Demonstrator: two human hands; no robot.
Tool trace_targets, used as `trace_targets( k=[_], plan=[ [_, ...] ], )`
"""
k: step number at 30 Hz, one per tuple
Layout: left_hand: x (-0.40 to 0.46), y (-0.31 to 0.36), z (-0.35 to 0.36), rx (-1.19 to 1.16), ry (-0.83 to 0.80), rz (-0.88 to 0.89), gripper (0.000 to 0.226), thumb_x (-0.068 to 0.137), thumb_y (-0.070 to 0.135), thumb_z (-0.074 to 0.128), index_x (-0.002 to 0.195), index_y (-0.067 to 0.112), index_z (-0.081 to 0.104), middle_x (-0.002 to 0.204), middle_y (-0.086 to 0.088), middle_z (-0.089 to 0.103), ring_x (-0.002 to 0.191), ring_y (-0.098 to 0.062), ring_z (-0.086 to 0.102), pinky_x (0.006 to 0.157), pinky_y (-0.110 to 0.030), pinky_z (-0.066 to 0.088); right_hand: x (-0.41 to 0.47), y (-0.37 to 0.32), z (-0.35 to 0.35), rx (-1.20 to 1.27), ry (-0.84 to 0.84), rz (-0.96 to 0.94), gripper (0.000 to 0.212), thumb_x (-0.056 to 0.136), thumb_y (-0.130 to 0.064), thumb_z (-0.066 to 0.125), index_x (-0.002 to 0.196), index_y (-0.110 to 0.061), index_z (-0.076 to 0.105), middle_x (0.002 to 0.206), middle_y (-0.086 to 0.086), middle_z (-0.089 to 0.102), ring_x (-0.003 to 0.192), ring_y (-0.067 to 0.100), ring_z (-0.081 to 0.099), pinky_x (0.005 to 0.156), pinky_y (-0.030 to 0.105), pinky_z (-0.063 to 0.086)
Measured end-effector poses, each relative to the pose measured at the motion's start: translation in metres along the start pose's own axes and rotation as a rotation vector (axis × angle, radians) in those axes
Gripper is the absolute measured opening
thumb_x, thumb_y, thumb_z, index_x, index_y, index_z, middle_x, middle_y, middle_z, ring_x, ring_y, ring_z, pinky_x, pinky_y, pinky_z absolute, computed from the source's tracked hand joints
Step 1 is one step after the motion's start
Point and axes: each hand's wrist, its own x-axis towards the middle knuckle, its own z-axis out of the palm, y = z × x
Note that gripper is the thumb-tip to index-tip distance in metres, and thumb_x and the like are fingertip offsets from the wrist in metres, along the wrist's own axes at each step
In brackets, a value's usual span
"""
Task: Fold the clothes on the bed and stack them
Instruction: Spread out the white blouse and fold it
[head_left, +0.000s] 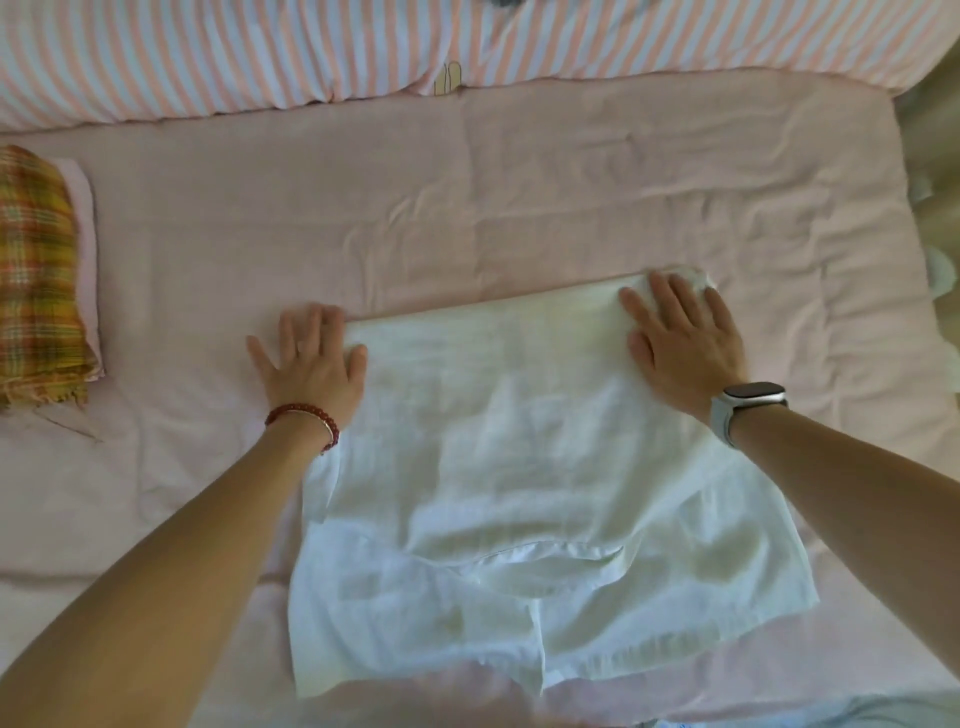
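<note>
**Flattening the white garment before the next fold**

Right now I'm mid-fold on the white garment (524, 467), which lies spread on the pink bed sheet (467, 208) directly in front of me. Both palms are down along its far edge, which runs straight as if already turned over once. My left hand (311, 364) rests at the left end of that edge, fingers straight and spread, half on the cloth and half on the sheet. My right hand (680, 343) presses flat on the right end, fingers straight and slightly fanned, pinching nothing.

By my reckoning this is the smoothing step, with the folding proper not yet finished. Next I'd need to take hold of one side and bring it across, keeping the far edge aligned so the layers don't skew.

It looks thin and soft, almost sheer, with loose wrinkles across the middle and a curved seam or opening near my body. Its near hem is uneven, with a slit at the bottom.

Well apart to the left sits the plaid folded cloth (36, 275) on top of a pink folded piece (85, 249), the stack this one should join.
</note>
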Motion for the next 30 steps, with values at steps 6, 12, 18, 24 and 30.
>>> trace_targets(
  k=[6, 12, 18, 24, 30],
  plan=[
    [0.032, 0.009, -0.032, 0.064, -0.113, 0.323, 0.054, 0.090, 0.043, 0.048, 0.139, 0.024, 0.036, 0.143, -0.002, 0.040, 0.131, -0.026, 0.034, 0.110, -0.047, 0.018, 0.042, 0.003, -0.031, -0.044, -0.175, -0.076, 0.061, 0.091, -0.032, 0.047, 0.146, -0.021, 0.022, 0.145, 0.005, 0.036, 0.135, 0.023, 0.031, 0.112, 0.052, 0.005],
    [0.036, 0.006, -0.063, -0.071, -0.221, 0.165, 0.033, 0.093, 0.031, 0.052, 0.117, 0.008, 0.055, 0.124, -0.012, 0.053, 0.111, -0.031, 0.051, 0.087, -0.038, 0.042, 0.044, 0.020, -0.060, -0.072, -0.219, 0.010, 0.031, 0.094, -0.027, 0.045, 0.122, -0.015, 0.051, 0.117, 0.009, 0.055, 0.108, 0.029, 0.054, 0.088, 0.037, 0.036],
    [0.034, 0.021, -0.127, -0.233, 0.326, 0.113, 0.025, 0.091, 0.019, 0.056, 0.106, 0.000, 0.061, 0.107, -0.020, 0.054, 0.091, -0.039, 0.055, 0.074, -0.042, 0.041, 0.040, 0.022, -0.098, 0.102, 0.249, 0.137, 0.023, 0.090, -0.013, 0.052, 0.108, 0.000, 0.057, 0.104, 0.021, 0.055, 0.093, 0.041, 0.054, 0.074, 0.043, 0.038],
    [-0.050, 0.012, -0.117, -0.238, 0.457, 0.390, 0.015, 0.068, -0.004, 0.077, 0.076, -0.002, 0.065, 0.073, -0.020, 0.059, 0.057, -0.035, 0.057, 0.054, -0.039, 0.046, -0.045, 0.023, -0.083, 0.152, 0.469, -0.076, 0.014, 0.079, -0.005, 0.053, 0.083, 0.003, 0.064, 0.084, 0.020, 0.062, 0.074, 0.039, 0.060, 0.076, 0.046, 0.044],
    [-0.137, -0.008, -0.036, -0.123, 0.159, 0.473, 0.041, 0.038, -0.027, 0.072, 0.067, 0.000, 0.064, 0.093, -0.018, 0.067, 0.070, -0.032, 0.066, 0.051, -0.036, 0.050, -0.134, 0.034, -0.027, 0.120, 0.283, -0.175, 0.024, 0.075, -0.012, 0.044, 0.077, -0.003, 0.066, 0.087, 0.014, 0.065, 0.080, 0.035, 0.063, 0.090, 0.049, 0.039]
  ],
)
